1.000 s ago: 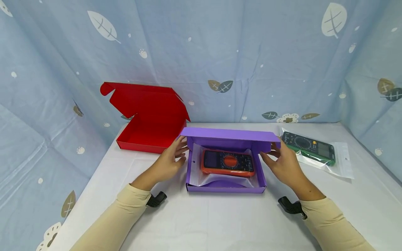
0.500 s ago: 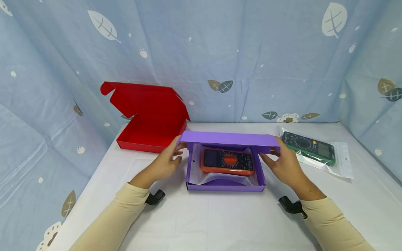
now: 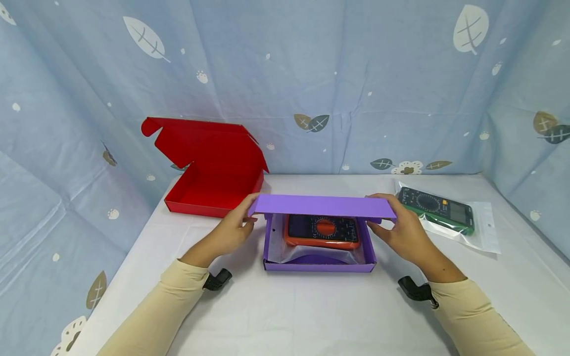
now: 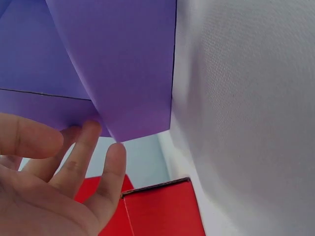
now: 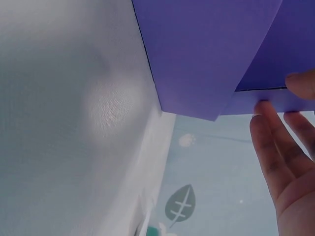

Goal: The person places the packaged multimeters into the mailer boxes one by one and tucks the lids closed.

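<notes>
In the head view a purple cardboard box sits mid-table, its lid tilted partly down over it. Inside lies an orange-cased multimeter in a clear plastic bag; the lid covers its far edge. My left hand is at the lid's left end, and the left wrist view shows its fingertips on the purple side. At the other end is my right hand; in the right wrist view its extended fingertips meet the side flap, thumb apart from them.
An open red cardboard box stands behind my left hand, its lid raised. A green-cased multimeter in a clear bag lies right of my right hand. A blue patterned curtain hangs behind the white table.
The purple lid has tilted further down and forward, now covering the orange multimeter's far edge. My left hand has shifted slightly left; my right hand stays at the lid's end.
</notes>
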Action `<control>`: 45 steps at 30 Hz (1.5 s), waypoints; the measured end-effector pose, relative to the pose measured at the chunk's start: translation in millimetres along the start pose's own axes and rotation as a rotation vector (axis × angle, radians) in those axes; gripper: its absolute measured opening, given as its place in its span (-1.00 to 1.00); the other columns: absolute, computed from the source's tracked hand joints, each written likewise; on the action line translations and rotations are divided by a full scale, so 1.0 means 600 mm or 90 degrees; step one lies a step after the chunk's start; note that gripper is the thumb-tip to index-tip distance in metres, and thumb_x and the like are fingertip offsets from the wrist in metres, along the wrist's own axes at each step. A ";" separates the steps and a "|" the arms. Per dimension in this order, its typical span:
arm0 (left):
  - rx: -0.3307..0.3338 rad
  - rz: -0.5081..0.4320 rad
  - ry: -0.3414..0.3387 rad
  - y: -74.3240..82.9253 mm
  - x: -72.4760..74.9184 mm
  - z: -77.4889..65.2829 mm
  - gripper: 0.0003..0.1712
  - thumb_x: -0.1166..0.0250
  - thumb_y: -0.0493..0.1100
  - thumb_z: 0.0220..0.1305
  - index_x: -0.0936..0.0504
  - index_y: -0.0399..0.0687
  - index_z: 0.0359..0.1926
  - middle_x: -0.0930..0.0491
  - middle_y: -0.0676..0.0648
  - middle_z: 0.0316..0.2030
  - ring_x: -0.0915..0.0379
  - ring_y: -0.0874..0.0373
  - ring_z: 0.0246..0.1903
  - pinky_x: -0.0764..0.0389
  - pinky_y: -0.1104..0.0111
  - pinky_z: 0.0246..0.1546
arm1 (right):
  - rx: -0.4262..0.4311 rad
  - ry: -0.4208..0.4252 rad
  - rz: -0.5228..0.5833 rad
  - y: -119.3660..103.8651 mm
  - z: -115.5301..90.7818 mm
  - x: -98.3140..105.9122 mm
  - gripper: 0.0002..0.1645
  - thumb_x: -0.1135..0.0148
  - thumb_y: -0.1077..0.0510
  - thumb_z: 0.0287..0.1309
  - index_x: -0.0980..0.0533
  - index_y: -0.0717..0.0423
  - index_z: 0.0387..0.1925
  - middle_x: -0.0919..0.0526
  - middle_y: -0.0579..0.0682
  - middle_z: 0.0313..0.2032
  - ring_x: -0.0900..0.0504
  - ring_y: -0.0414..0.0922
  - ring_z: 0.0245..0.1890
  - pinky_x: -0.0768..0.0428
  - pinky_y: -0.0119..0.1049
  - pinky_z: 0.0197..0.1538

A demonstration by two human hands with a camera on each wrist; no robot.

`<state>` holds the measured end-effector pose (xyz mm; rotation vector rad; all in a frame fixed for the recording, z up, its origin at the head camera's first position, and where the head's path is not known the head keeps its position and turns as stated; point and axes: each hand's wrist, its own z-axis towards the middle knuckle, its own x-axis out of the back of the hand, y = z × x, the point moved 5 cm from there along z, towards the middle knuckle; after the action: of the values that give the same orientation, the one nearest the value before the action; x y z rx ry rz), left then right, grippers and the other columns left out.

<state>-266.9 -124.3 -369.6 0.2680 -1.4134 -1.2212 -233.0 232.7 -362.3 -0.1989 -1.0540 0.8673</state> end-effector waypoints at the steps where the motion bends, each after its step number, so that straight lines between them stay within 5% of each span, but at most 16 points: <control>1: 0.001 0.001 -0.001 0.000 0.000 0.000 -0.29 0.03 -0.54 0.32 -0.20 0.00 0.43 -0.43 -0.19 0.30 -0.36 -0.15 0.33 -0.48 -0.06 0.24 | 0.000 -0.003 0.000 0.000 0.000 0.000 -0.12 -0.48 0.57 -0.18 -0.39 0.14 0.23 -0.64 0.12 0.10 -0.62 0.16 0.11 -0.56 0.20 0.09; 14: 0.027 -0.076 -0.030 -0.005 -0.003 0.002 -0.27 0.13 -0.59 0.31 -0.27 0.06 0.40 -0.44 -0.18 0.32 -0.39 -0.11 0.34 -0.41 -0.04 0.32 | -0.019 -0.073 -0.002 0.004 -0.003 -0.003 -0.08 -0.48 0.54 -0.14 -0.36 0.12 0.30 -0.59 0.25 0.16 -0.60 0.30 0.11 -0.60 0.24 0.01; 20: 0.048 -0.067 -0.029 -0.007 -0.003 0.002 -0.40 0.06 -0.44 0.46 -0.30 0.14 0.39 -0.43 -0.18 0.33 -0.41 -0.13 0.33 -0.48 -0.04 0.25 | 0.012 -0.095 -0.010 0.006 -0.003 0.003 -0.10 -0.42 0.58 -0.11 -0.37 0.13 0.31 -0.58 0.23 0.19 -0.64 0.23 0.08 -0.66 0.10 -0.03; 26: 0.056 -0.058 -0.022 -0.012 -0.002 0.001 -0.35 0.18 -0.52 0.39 -0.36 0.08 0.36 -0.43 -0.14 0.35 -0.38 -0.12 0.36 -0.49 -0.02 0.24 | 0.041 -0.084 -0.005 0.007 -0.003 0.006 -0.30 -0.35 0.50 0.06 -0.47 0.12 0.26 -0.64 0.15 0.14 -0.69 0.10 0.01 -0.67 0.04 -0.03; 34: 0.040 -0.026 -0.012 -0.010 0.000 0.002 -0.39 0.18 -0.55 0.37 -0.46 0.01 0.27 -0.55 -0.14 0.24 -0.49 -0.11 0.25 -0.47 0.01 0.12 | 0.027 -0.067 0.009 0.011 -0.005 0.009 -0.29 -0.10 0.66 0.05 -0.59 0.05 0.15 -0.72 0.06 0.04 -0.62 -0.39 -0.05 -0.54 -0.62 0.02; 41: 0.044 -0.007 -0.006 -0.009 0.002 0.000 -0.51 0.13 -0.45 0.45 -0.54 -0.07 0.22 -0.58 -0.13 0.19 -0.50 -0.09 0.24 -0.42 -0.07 0.29 | 0.040 -0.071 0.023 0.010 -0.006 0.007 -0.41 -0.07 0.66 0.10 -0.63 0.15 0.05 -0.73 0.09 0.03 -0.71 -0.01 -0.08 -0.47 -0.72 0.03; 45: 0.068 -0.011 -0.013 -0.013 0.001 -0.002 -0.61 0.05 -0.30 0.53 -0.56 -0.03 0.21 -0.58 -0.08 0.19 -0.48 -0.04 0.25 -0.41 -0.01 0.32 | 0.030 -0.077 0.018 0.011 -0.007 0.005 -0.50 -0.10 0.57 0.20 -0.64 0.11 0.04 -0.72 0.07 0.04 -0.71 0.02 -0.07 -0.45 -0.72 0.04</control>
<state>-269.9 -128.5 -375.6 0.3427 -1.4986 -1.1672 -232.4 240.5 -366.2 -0.1238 -1.1438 0.9378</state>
